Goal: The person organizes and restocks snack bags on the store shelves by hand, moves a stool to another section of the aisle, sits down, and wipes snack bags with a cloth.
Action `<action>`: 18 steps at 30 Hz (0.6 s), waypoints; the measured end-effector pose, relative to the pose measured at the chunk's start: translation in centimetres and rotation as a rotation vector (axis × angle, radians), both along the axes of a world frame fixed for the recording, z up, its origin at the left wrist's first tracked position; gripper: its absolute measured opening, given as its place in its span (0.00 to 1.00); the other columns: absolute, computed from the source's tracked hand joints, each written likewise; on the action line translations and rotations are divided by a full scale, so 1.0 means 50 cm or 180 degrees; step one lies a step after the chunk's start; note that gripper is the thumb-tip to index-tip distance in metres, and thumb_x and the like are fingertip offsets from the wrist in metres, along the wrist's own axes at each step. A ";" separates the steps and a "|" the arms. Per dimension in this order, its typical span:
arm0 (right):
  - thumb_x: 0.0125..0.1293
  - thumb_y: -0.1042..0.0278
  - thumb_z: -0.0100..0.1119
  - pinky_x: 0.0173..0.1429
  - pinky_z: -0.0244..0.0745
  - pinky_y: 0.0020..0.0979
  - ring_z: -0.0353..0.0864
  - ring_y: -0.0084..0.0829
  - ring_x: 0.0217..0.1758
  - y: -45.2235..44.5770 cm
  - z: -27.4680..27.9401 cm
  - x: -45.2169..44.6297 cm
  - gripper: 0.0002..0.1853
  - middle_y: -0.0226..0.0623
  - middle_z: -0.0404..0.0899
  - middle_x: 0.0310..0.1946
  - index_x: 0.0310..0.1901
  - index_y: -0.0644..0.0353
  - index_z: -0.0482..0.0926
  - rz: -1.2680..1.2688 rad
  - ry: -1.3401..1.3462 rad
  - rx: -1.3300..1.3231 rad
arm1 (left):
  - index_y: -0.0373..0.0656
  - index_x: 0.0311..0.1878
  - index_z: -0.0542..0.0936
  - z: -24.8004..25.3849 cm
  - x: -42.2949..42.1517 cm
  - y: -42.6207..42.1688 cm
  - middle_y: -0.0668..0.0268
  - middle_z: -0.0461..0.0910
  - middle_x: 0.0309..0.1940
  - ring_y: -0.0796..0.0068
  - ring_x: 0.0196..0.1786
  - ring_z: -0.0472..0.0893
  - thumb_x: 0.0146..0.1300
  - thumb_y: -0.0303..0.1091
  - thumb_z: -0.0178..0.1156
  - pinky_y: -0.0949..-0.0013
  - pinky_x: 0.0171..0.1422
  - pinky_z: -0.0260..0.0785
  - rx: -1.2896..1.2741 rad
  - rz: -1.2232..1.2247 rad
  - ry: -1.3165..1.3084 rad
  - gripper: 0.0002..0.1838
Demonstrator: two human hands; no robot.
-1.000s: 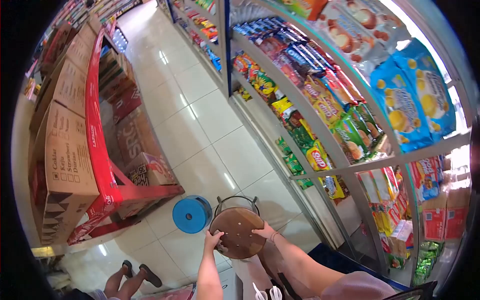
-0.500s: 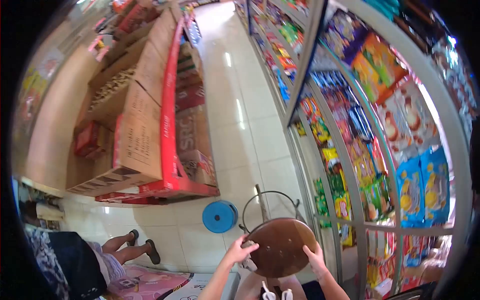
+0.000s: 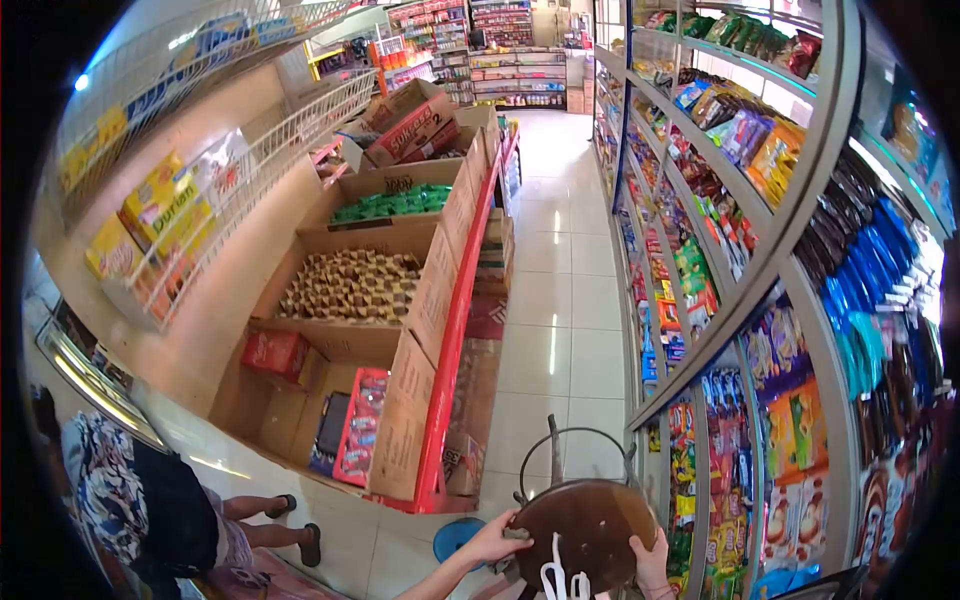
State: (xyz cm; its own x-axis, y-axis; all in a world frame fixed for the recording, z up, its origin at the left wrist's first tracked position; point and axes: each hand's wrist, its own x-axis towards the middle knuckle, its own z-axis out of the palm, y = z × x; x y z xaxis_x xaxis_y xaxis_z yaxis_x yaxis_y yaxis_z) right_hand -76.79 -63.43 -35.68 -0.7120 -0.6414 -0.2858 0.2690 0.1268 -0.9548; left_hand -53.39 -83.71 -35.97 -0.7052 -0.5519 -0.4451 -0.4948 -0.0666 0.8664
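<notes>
A stool with a round brown seat point(image 3: 585, 525) is tilted in front of me, its dark metal ring and a leg pointing away up the aisle. My left hand point(image 3: 497, 538) is closed on the left edge of the seat. A small greyish cloth point(image 3: 516, 534) shows between its thumb and fingers. On the right edge, my right hand point(image 3: 650, 558) grips the seat, thumb on top and other fingers mostly hidden beneath. White drawstrings point(image 3: 562, 575) hang in front of the seat's near part.
To the right, metal-framed shelves point(image 3: 735, 330) hold packaged snacks. Left of the tiled aisle point(image 3: 540, 340) stand open cardboard boxes point(image 3: 400, 400) on a red-edged stand. A blue round object point(image 3: 457, 537) sits on the floor near my left hand. Another person point(image 3: 165, 510) is at lower left.
My view has tipped up, showing more of the aisle and shelves. Both hands keep hold of the stool, which now sits lower and slightly farther right in view.
</notes>
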 end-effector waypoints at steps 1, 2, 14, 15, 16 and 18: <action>0.58 0.79 0.60 0.54 0.69 0.26 0.74 0.25 0.48 -0.037 0.024 -0.021 0.19 0.34 0.76 0.46 0.51 0.65 0.69 -0.0101 -0.0192 -0.0055 | 0.40 0.62 0.65 -0.016 -0.023 -0.043 0.55 0.76 0.48 0.63 0.54 0.74 0.49 0.45 0.68 0.64 0.60 0.64 -0.0165 -0.0061 0.0070 0.39; 0.58 0.78 0.60 0.53 0.69 0.25 0.75 0.23 0.46 -0.079 0.040 -0.044 0.17 0.34 0.78 0.44 0.49 0.66 0.71 -0.0137 -0.0089 -0.0150 | 0.40 0.62 0.66 0.031 -0.053 -0.080 0.54 0.76 0.48 0.63 0.53 0.74 0.49 0.45 0.68 0.65 0.60 0.64 -0.0224 -0.0016 0.0012 0.38; 0.57 0.68 0.65 0.50 0.71 0.28 0.76 0.26 0.44 -0.654 -0.060 -0.428 0.20 0.37 0.79 0.40 0.48 0.68 0.73 -0.0222 0.0573 0.0035 | 0.35 0.55 0.73 0.068 -0.482 -0.651 0.57 0.81 0.42 0.69 0.45 0.80 0.50 0.38 0.66 0.68 0.51 0.70 -0.0501 0.0653 -0.0336 0.29; 0.57 0.67 0.66 0.50 0.71 0.28 0.76 0.26 0.44 -0.695 -0.069 -0.459 0.20 0.37 0.79 0.40 0.48 0.68 0.73 -0.0206 0.0514 0.0161 | 0.34 0.55 0.73 0.073 -0.515 -0.689 0.57 0.81 0.43 0.69 0.45 0.80 0.50 0.38 0.66 0.68 0.51 0.70 -0.0546 0.0705 -0.0417 0.29; 0.57 0.66 0.66 0.49 0.72 0.28 0.76 0.25 0.44 -0.739 -0.066 -0.489 0.21 0.37 0.79 0.40 0.48 0.68 0.73 -0.0256 0.0376 0.0070 | 0.34 0.55 0.73 0.079 -0.550 -0.733 0.57 0.81 0.43 0.69 0.45 0.80 0.50 0.37 0.66 0.68 0.52 0.69 -0.0604 0.0765 -0.0460 0.29; 0.56 0.64 0.67 0.49 0.72 0.28 0.76 0.25 0.44 -0.830 -0.057 -0.549 0.22 0.37 0.79 0.40 0.47 0.68 0.73 -0.0368 0.0106 -0.0108 | 0.34 0.55 0.74 0.096 -0.624 -0.823 0.56 0.81 0.44 0.70 0.46 0.80 0.50 0.37 0.66 0.69 0.53 0.69 -0.0613 0.0745 -0.0360 0.29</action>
